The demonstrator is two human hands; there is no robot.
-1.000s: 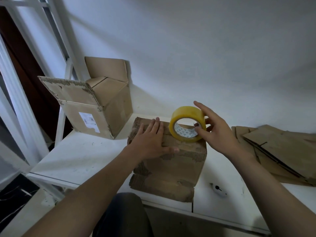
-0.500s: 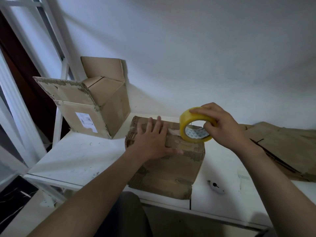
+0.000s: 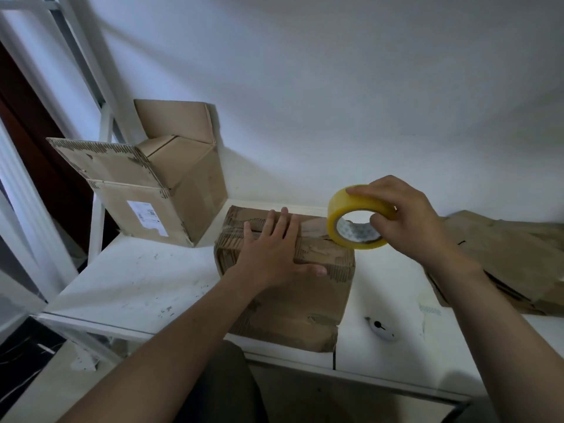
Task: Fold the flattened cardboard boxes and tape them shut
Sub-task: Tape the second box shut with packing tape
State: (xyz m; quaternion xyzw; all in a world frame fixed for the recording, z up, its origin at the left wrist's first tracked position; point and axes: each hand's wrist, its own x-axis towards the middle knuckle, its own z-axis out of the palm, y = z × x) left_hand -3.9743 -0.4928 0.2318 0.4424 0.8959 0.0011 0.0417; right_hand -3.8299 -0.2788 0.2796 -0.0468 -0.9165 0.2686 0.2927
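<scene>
A worn brown cardboard box (image 3: 293, 300) stands folded at the table's front edge. My left hand (image 3: 274, 248) lies flat on its closed top flaps, fingers spread. My right hand (image 3: 403, 218) grips a yellow roll of tape (image 3: 357, 218) at the box's top right edge. A clear strip of tape (image 3: 311, 225) runs from the roll leftward across the top toward my left fingers. A pile of flattened cardboard boxes (image 3: 512, 261) lies at the right.
A second, larger box (image 3: 171, 190) with open flaps and a white label stands at the back left of the white table (image 3: 137, 279). A small white round object (image 3: 381, 329) lies near the front edge. A white metal frame (image 3: 100, 166) rises at the left.
My right hand turned over the roll and pulled it rightward off the box top, drawing a strip of tape across the flaps. My left hand stayed pressed on the box.
</scene>
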